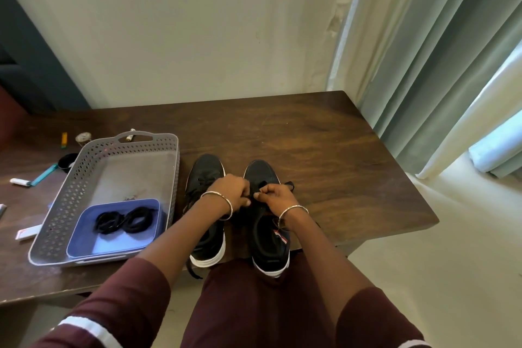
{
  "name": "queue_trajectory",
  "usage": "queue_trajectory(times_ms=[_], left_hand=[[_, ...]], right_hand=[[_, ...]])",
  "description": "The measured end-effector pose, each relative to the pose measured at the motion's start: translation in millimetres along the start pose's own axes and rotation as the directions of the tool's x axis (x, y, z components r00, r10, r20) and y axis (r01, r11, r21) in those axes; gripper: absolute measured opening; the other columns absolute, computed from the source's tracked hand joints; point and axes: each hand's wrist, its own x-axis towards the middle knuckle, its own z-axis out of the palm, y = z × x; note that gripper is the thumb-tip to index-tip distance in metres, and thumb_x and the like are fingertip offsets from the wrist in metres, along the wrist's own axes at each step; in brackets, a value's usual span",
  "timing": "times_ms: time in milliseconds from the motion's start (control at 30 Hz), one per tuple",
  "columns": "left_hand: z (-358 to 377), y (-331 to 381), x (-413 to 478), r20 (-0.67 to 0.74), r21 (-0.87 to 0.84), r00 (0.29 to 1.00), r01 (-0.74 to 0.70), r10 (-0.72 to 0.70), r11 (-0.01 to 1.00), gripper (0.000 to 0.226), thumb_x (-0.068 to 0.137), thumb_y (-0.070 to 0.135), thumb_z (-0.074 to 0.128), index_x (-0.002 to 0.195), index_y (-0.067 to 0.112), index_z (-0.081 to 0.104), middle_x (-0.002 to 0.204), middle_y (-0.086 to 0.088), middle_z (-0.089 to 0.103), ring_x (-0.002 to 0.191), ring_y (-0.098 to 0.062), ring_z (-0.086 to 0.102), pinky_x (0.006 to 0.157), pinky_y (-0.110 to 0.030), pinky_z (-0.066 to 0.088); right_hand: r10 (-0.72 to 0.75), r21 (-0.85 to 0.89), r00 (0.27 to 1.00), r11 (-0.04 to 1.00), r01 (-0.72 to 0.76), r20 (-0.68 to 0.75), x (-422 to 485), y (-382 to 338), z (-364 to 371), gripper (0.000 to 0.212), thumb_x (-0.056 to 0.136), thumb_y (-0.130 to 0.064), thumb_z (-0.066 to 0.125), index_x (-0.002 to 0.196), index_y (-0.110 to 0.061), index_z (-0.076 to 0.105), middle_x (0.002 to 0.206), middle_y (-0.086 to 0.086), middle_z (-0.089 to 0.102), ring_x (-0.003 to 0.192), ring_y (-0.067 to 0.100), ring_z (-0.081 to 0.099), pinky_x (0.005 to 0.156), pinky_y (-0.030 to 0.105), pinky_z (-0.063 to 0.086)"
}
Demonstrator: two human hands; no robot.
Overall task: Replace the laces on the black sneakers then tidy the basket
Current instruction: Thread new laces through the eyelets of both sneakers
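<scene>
View from above of a dark wooden bench (pixel 310 150) set against a pale wall (pixel 197 22). Two black sneakers with white soles stand side by side near its front edge, toes pointing away and heels close to the person's lap.

Both hands meet over the lacing of the right sneaker (pixel 267 234). The left hand (pixel 230 192) and the right hand (pixel 272 195) are curled, and their fingers (pixel 264 191) pinch a black lace (pixel 255 195) between them, knuckles almost touching. One loose end of the lace lies on the bench just right of the shoe. Each wrist wears a thin metal bangle.

The left forearm crosses the left sneaker (pixel 204 175) and hides its middle. A lace end from that shoe hangs over the bench's front edge.

Just left of the sneakers sits a grey perforated basket (pixel 175 167). Inside it, at the near end, a blue tray (pixel 113 246) holds two coiled black laces (pixel 125 219). The far part of the basket floor shows only a few small specks.

Beyond the basket and to its left, small things are scattered on the bench: a little round clock (pixel 83 137), a white tube (pixel 130 135) seen through the basket's handle, a teal-handled tool (pixel 42 176), and a white packet (pixel 26 233). Pale green curtains (pixel 423 65) hang at the right.
</scene>
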Motion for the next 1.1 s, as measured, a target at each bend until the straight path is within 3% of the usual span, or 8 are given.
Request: queue_trajectory(times_ms=[167,267,400,500,600,800,1000,1100], left_hand=[[-24.0,1.4,2.3,-0.079,-0.421,0.992,0.054,-0.095,0.906,0.017,0.089,0.01,0.067,0.075,0.019,0.073,0.081,0.007,0.067,0.089,-0.017,0.066,0.076,-0.03,0.049],[-57.9,-5.9,-15.0,-0.046,-0.943,0.989,0.004,-0.142,0.333,0.028,0.097,0.003,0.051,0.074,0.016,0.061,0.102,-0.003,0.075,0.099,-0.02,0.062,0.083,-0.034,0.046],[-69.1,-3.6,-25.6,-0.001,-0.974,0.987,-0.038,-0.163,-0.223,0.026,0.1,0.012,0.042,0.074,0.013,0.047,0.058,-0.002,0.053,0.05,-0.014,0.052,0.067,-0.033,0.055],[-44.5,-1.4,-16.1,-0.056,-0.922,0.955,0.063,-0.293,0.381,0.024,0.098,0.022,0.052,0.075,0.014,0.048,0.056,0.004,0.043,0.04,-0.008,0.036,0.038,-0.019,0.032],[-17.9,-7.5,-9.5,-0.133,-0.303,0.988,0.031,-0.074,0.952,0.021,0.089,0.037,0.069,0.102,0.023,0.059,0.081,0.008,0.058,0.073,-0.012,0.057,0.064,-0.024,0.045],[-4.4,-4.3,-4.4,-0.147,-0.028,0.988,0.039,-0.043,0.999,0.007,0.091,0.036,0.068,0.085,0.032,0.07,0.085,0.01,0.059,0.089,-0.018,0.063,0.076,-0.034,0.051],[2.9,-8.6,-1.0,-0.093,-0.473,0.988,0.063,-0.121,0.879,0.017,0.09,0.021,0.068,0.073,0.023,0.068,0.087,0.003,0.071,0.086,-0.016,0.065,0.082,-0.033,0.052],[-13.9,2.2,-7.2,-0.084,-0.841,0.966,0.063,-0.245,0.537,0.026,0.092,0.006,0.056,0.069,0.011,0.067,0.091,-0.003,0.075,0.095,-0.019,0.069,0.085,-0.028,0.052]], right_hand=[[-0.041,-0.045,0.996,0.998,0.038,-0.073,-5.2,3.5,0.8,0.019,0.084,-0.018,0.079,0.1,-0.009,0.074,0.093,0.012,0.076,0.094,0.025,0.071,0.094,0.042,0.056],[-0.037,-0.034,0.996,0.999,0.034,-0.078,-5.9,4.4,1.4,0.022,0.085,-0.017,0.078,0.105,-0.007,0.073,0.094,0.01,0.075,0.095,0.023,0.071,0.096,0.038,0.055],[-0.036,-0.063,0.995,0.998,0.03,-0.097,-4.5,5.1,2.8,0.016,0.084,-0.019,0.079,0.096,-0.01,0.074,0.085,0.006,0.073,0.093,0.024,0.071,0.095,0.039,0.055],[-0.023,-0.084,0.996,0.996,0.016,-0.089,-4.0,4.5,2.8,0.014,0.084,-0.02,0.079,0.095,-0.012,0.075,0.086,0.007,0.075,0.092,0.022,0.072,0.095,0.04,0.055],[-0.035,-0.085,0.996,0.996,0.028,-0.079,-6.9,2.4,1.0,0.011,0.084,-0.02,0.079,0.092,-0.014,0.077,0.086,0.007,0.076,0.089,0.02,0.072,0.093,0.043,0.056],[-0.325,-0.592,0.902,0.8,0.101,-0.284,-41.6,-14.8,-3.1,0.029,0.078,-0.047,0.078,0.099,-0.026,0.072,0.096,-0.01,0.068,0.095,0.01,0.06,0.088,0.039,0.051],[-0.293,-0.593,0.872,0.805,0.004,-0.392,-77.8,-8.3,15.1,0.034,0.08,-0.055,0.07,0.081,-0.024,0.057,0.078,-0.009,0.061,0.08,0.015,0.062,0.071,0.033,0.047],[-0.221,-0.544,0.907,0.839,-0.01,-0.358,-74.8,-6.4,12.2,0.036,0.084,-0.053,0.069,0.078,-0.019,0.057,0.075,-0.002,0.063,0.076,0.021,0.063,0.062,0.03,0.044]])
